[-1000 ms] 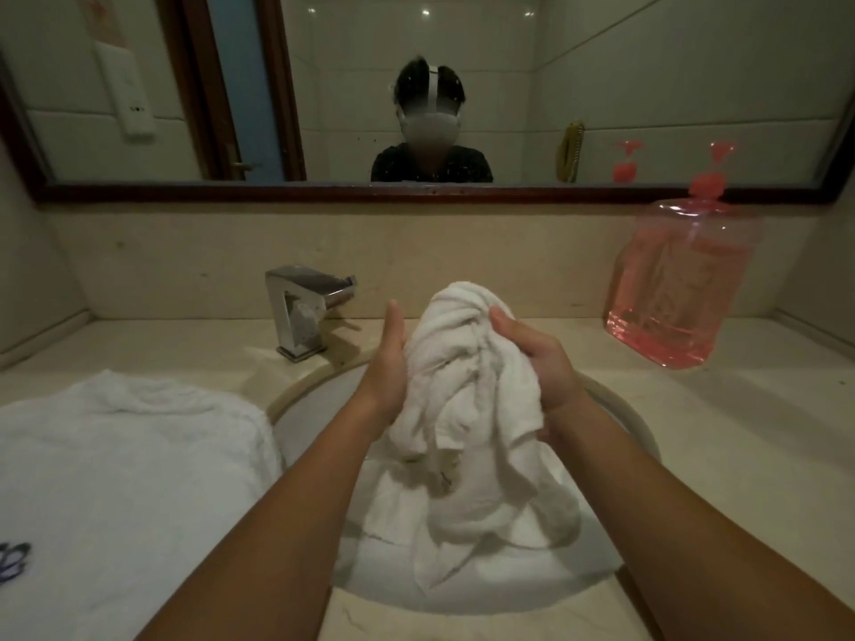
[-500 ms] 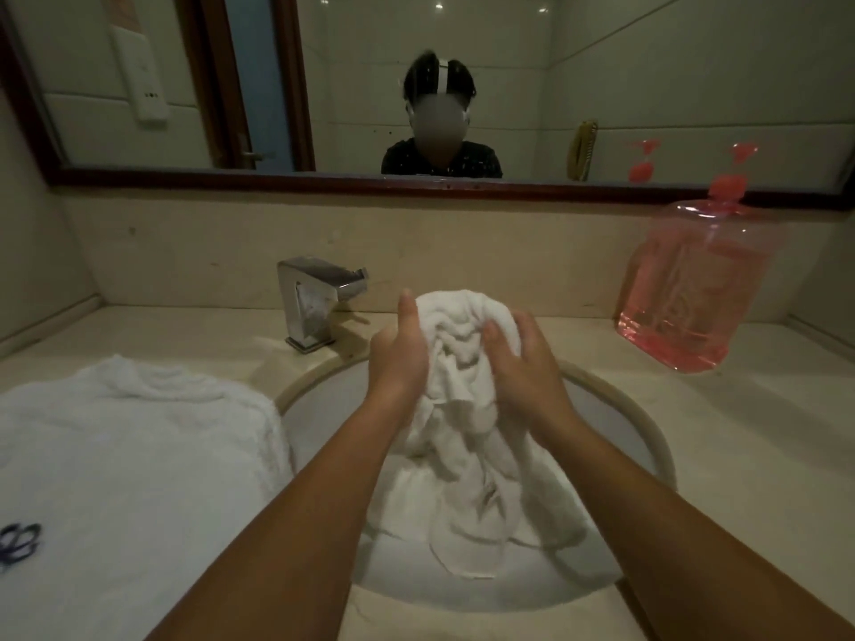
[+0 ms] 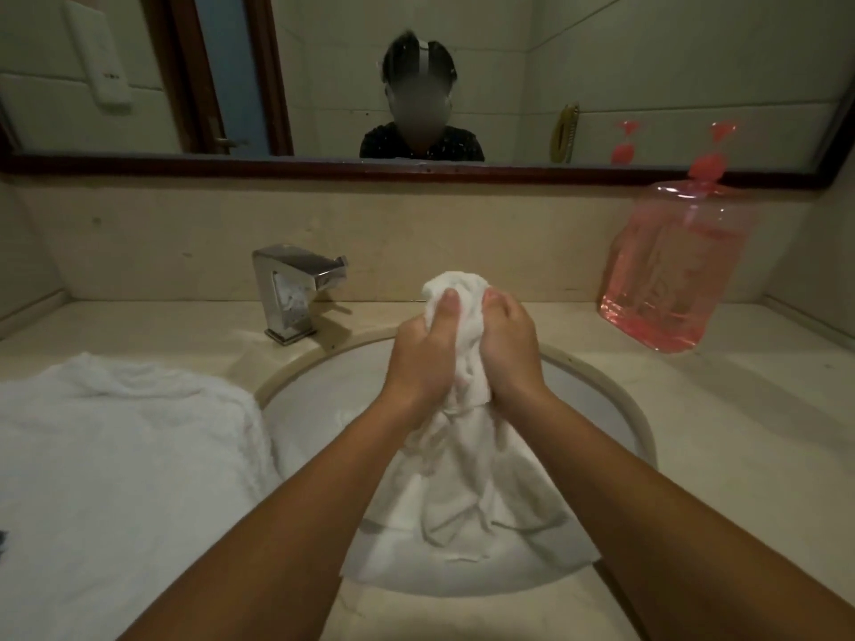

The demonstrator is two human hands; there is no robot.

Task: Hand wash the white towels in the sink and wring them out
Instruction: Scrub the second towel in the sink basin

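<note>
A white towel (image 3: 462, 492) hangs bunched over the round sink (image 3: 615, 409), its lower folds lying in the basin. My left hand (image 3: 423, 351) grips the upper bunch from the left, thumb pressed on the cloth. From the right, my right hand (image 3: 509, 344) grips the same bunch, fingers curled round it. A small knot of towel sticks out above both hands. Another white towel (image 3: 115, 455) lies spread on the counter to the left, its edge reaching the sink rim.
A chrome tap (image 3: 294, 289) stands behind the sink at the left, no water running. A large clear bottle of pink liquid (image 3: 671, 270) stands on the counter at the back right. A mirror (image 3: 647, 62) spans the wall above.
Both hands have closed tighter round the towel's top, squeezing it into a narrower bunch. Less of the towel shows above the hands than before.
</note>
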